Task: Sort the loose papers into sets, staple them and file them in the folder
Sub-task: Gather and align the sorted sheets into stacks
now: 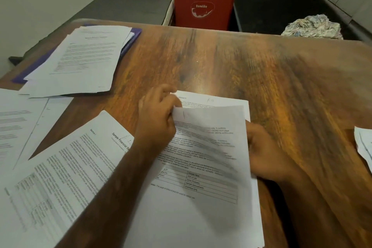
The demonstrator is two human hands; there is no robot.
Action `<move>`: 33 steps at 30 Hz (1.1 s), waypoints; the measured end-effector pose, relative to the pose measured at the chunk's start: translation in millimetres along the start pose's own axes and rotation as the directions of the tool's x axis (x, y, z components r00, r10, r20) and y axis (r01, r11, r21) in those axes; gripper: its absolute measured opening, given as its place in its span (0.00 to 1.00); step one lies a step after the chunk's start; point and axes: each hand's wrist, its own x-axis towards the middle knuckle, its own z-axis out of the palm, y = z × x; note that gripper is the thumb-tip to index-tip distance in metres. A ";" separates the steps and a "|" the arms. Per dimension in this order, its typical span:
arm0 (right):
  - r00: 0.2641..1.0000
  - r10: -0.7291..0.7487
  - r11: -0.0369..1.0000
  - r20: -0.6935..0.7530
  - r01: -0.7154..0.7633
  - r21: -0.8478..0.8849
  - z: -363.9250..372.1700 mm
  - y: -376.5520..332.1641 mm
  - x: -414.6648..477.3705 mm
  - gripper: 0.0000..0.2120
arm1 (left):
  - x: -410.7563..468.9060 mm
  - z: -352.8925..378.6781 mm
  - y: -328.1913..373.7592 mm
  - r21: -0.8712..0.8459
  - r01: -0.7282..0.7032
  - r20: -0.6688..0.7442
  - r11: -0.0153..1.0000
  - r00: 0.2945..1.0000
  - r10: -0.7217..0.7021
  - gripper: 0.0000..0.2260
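A sheet (207, 147), right of the purple folder (135, 35), is pinched by the left hand (157, 119) and gripped by the right hand (265, 151). "Eurolite" is printed on the red case (203, 8) beyond the folder.

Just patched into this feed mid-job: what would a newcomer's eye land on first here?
Near centre, both hands work a printed top sheet: the left hand pinches its upper left corner, the right hand holds its right edge. At far left a paper stack lies on a purple folder. A bright red case stands beyond the wooden table.
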 end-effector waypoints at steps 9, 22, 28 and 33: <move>0.898 0.249 0.433 -0.363 -0.438 -0.787 -8.9 18.1 21.3 0.30 | -0.8 1.2 -0.7 0.066 -0.089 -0.033 0.994 0.995 0.092 0.08; 0.978 0.069 0.997 -0.197 -0.064 0.035 10.0 -6.7 10.8 0.29 | -0.3 4.7 5.1 0.169 0.055 0.049 0.984 0.997 -0.064 0.37; 0.963 0.039 0.980 -0.267 0.015 0.197 -6.0 -5.1 5.5 0.11 | -1.4 -1.4 8.7 0.158 -0.004 -0.025 0.988 1.000 0.008 0.07; 0.922 0.064 0.647 -0.382 -0.330 -0.687 -20.6 28.2 17.0 0.20 | -0.9 -1.9 6.5 0.222 -0.055 0.019 0.974 0.998 0.052 0.16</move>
